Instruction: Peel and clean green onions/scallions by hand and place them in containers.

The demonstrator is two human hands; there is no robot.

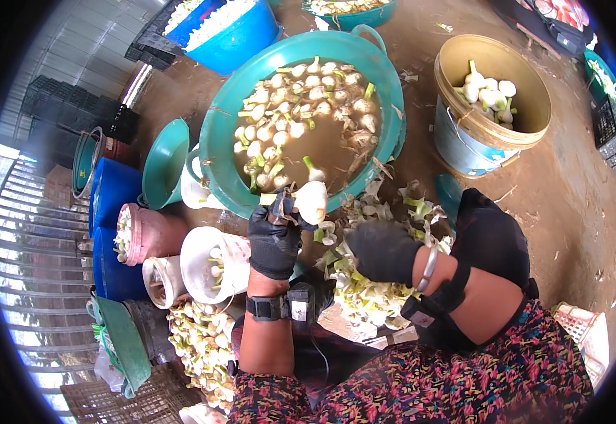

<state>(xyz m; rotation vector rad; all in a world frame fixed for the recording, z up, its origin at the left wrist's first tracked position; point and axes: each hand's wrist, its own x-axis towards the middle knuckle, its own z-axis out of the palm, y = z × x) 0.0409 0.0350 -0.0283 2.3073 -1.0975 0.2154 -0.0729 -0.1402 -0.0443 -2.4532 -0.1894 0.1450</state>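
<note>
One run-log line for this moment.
left hand: holding garlic bulb | right hand: blurred, grip unclear, near peelings | green tub: bulbs in brown water

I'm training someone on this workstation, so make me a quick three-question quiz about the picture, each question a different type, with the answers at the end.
1. Which hand holds the white bulb by the near rim of the green tub?
A) left
B) right
2. True or false: the beige bucket on the picture's right is empty.
3. What lies heaped around the right hand in the picture?

Key:
1. A, the left hand.
2. False: several pale bulbs lie in the beige bucket.
3. Loose peelings.
</note>
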